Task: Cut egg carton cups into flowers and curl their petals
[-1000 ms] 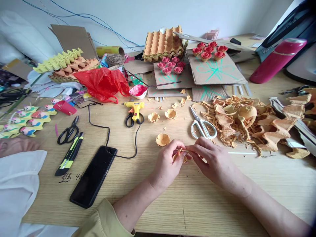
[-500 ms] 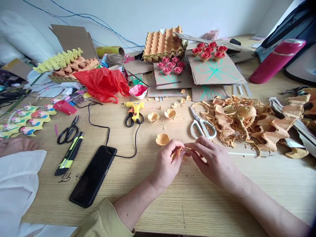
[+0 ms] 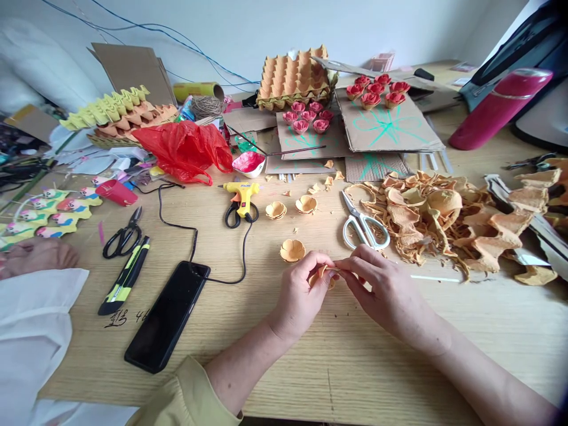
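Note:
My left hand (image 3: 304,293) is closed around a small orange egg-carton cup (image 3: 314,277) with cut edges, mostly hidden by the fingers. The fingertips of my right hand (image 3: 377,287) pinch the same cup's edge from the other side. Just beyond my left hand sits a petal-edged egg-carton cup (image 3: 292,250). Two more such cups, one on the left (image 3: 276,210) and one on the right (image 3: 306,205), stand farther back. White-handled scissors (image 3: 364,228) lie open beyond my right hand.
Orange carton scraps (image 3: 421,219) are heaped at right, near a pink flask (image 3: 501,109). A yellow glue gun (image 3: 241,195), black phone (image 3: 167,316), cutter knife (image 3: 124,278) and black scissors (image 3: 124,236) lie left. Red paper flowers (image 3: 306,116) stand on cardboard behind. Another person's hand (image 3: 39,255) rests far left.
My hands stay almost in place, still on the cup, with only a slight shift of the fingers. The other person's hand and white sleeve at far left have moved a little to the right.

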Demonstrator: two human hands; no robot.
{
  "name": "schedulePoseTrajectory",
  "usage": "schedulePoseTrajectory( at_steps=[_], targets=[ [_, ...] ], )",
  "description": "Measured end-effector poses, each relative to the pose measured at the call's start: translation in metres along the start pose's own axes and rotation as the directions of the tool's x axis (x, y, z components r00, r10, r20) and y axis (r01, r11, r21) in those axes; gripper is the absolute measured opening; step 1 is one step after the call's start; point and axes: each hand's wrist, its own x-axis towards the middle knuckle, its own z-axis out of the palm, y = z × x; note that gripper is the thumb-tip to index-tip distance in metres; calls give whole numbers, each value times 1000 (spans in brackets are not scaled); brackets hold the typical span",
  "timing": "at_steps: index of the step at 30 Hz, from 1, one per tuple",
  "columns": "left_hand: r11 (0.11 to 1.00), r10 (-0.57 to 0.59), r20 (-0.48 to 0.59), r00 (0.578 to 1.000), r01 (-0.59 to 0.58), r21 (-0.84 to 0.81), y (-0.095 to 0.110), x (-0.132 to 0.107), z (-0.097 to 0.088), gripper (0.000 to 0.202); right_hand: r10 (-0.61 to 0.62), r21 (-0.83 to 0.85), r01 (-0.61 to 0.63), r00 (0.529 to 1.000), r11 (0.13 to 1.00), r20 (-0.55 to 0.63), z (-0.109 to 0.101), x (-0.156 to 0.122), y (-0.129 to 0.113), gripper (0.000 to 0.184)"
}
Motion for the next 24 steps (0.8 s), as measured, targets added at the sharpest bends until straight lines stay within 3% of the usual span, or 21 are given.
schedulePoseTrajectory(
  at_steps=[9, 15, 24],
  targets=[
    [995, -8, 0, 1000, 8, -96, 2, 1, 3, 6, -46, -93, 43, 999, 995, -28, 2, -2, 1, 25],
    [995, 19, -46, 999, -23, -99, 3, 2, 3, 2, 3, -13, -3, 1000, 1000, -21, 2, -1, 0, 24],
    [998, -11, -26, 1000, 10, -64, -2, 1, 3, 5, 10, 15, -10, 1000, 1000, -2, 1, 0, 0, 22]
  ],
)
